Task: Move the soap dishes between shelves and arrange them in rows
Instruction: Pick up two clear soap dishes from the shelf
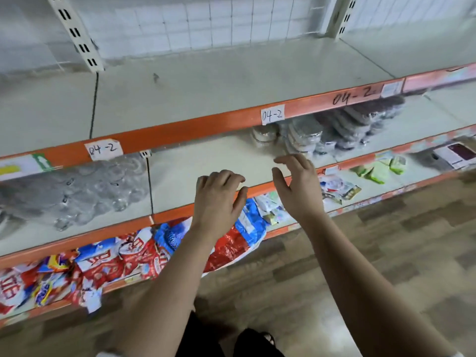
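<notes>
Wrapped soap dishes point(332, 132), in grey and dark tones, lie stacked in slanted piles on the middle shelf point(206, 171), under the orange rail. My left hand point(219, 199) hovers over the front edge of that shelf with fingers loosely curled and holds nothing. My right hand point(298, 184) is spread with relaxed fingers, just short of the nearest stack of dishes. Both hands are empty. The top shelf point(231, 81) above the rail is bare.
A pile of clear plastic items point(77, 186) fills the left of the middle shelf. Red and blue packets point(116, 264) crowd the lower shelf, with green packs point(378, 168) and a white box point(456, 154) to the right. Paper labels reading 04-2 point(272, 114) hang on the rail.
</notes>
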The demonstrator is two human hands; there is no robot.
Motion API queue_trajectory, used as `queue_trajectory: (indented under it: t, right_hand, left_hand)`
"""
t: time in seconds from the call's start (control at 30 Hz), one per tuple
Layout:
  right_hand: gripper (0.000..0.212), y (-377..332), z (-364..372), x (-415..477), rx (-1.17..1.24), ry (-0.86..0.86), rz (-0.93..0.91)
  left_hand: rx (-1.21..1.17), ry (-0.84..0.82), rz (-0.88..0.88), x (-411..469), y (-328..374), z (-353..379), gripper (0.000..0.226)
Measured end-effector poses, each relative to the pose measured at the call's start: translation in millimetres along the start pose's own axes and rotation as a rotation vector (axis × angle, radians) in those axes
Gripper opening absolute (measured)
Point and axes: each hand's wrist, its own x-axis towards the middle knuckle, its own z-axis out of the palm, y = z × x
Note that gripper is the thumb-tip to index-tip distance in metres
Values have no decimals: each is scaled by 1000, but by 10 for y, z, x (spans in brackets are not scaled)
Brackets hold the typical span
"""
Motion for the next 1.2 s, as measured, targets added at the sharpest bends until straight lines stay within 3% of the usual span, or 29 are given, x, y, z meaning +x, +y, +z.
queue_trajectory:
  t: [0.5, 0.93, 1.2]
  right_hand:
    - [39, 1599, 522, 234, -18, -51, 167]
    - [64, 2754, 1128, 1450, -165, 85, 195]
    - [50, 3034, 1320, 1696, -26, 117, 160]
  left_hand:
    - [-57, -39, -20, 684, 202, 1545, 34]
    - [-81, -54, 3, 1235, -25, 2739, 35]
    - [-78, -25, -14, 1327, 225, 3205, 34]
